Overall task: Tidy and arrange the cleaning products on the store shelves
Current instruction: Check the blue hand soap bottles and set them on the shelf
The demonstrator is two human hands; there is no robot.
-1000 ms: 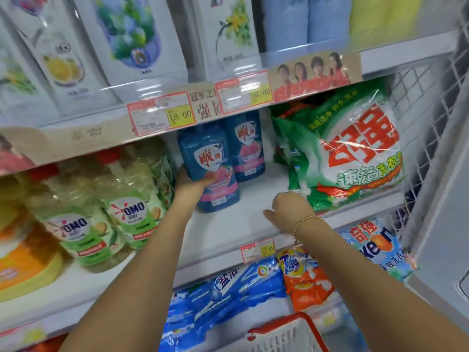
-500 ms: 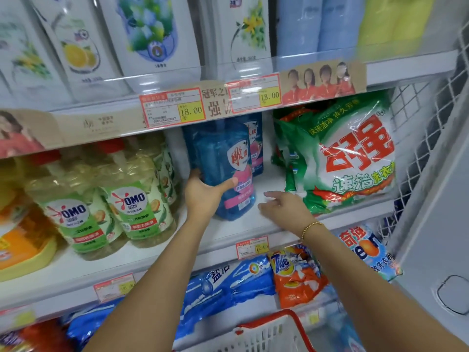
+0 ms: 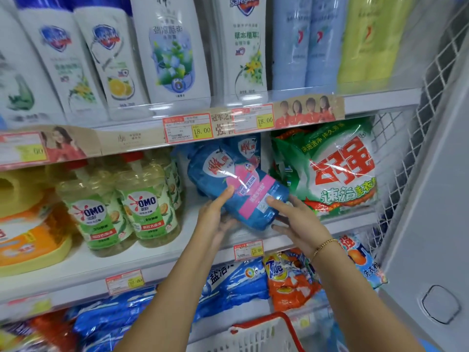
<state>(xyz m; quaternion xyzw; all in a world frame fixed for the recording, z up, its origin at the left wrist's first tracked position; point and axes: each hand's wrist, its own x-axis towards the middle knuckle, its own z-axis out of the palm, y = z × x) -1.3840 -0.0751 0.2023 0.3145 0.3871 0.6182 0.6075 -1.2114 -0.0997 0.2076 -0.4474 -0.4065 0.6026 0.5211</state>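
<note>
Two grips, left hand (image 3: 215,217) and right hand (image 3: 298,221), clasp the tilted blue bottle (image 3: 236,184); best stood upright, label outward, on the shelf (image 3: 152,252) left of the green bag (image 3: 337,174).

The blue pouch (image 3: 236,191) of detergent, with a red-and-white crest and a pink band across its label, is held tilted at the middle shelf (image 3: 162,252), top toward ten o'clock and base toward four o'clock. The left hand (image 3: 215,219) grips its lower side with the thumb on the front. The right hand (image 3: 302,224) holds the base end, thumb on the label. A second blue pouch (image 3: 250,151) of the same kind stands upright just behind it at one o'clock. At three o'clock a green-and-white powder bag (image 3: 335,174) with big red characters stands on the shelf. At nine o'clock, clear yellow OMO bottles (image 3: 149,207) with red caps stand side by side.
</note>
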